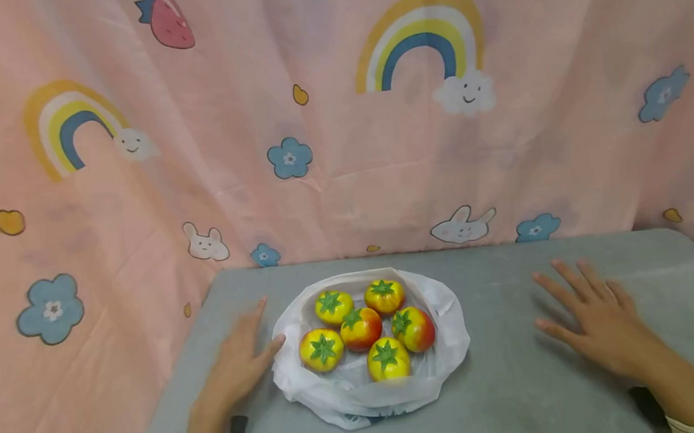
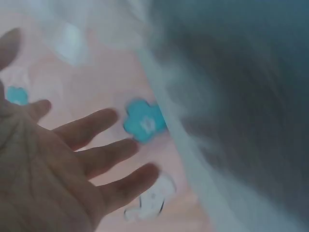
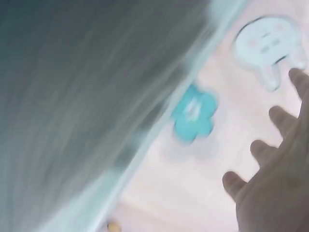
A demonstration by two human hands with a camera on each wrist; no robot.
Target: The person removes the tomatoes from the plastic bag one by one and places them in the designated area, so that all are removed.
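A white plastic bag (image 1: 451, 322) with its rim rolled down stands on the grey table (image 1: 509, 391). Inside it lie several glossy yellow-and-red fruits shaped like tomatoes, with green star-shaped tops, among them a redder middle fruit (image 1: 361, 330) and a front fruit (image 1: 390, 359). Just left of the bag is my left hand (image 1: 234, 366), slightly blurred, its thumb tip close to the rim. My right hand (image 1: 606, 327) is spread over the table's right side, well apart from the bag. Both hands hold nothing; the left wrist view shows the left palm (image 2: 48, 179) with extended fingers.
Behind the table hangs a pink curtain (image 1: 346, 203) printed with rainbows, flowers and rabbits. It also runs down along the table's left side. The table's back edge meets the curtain.
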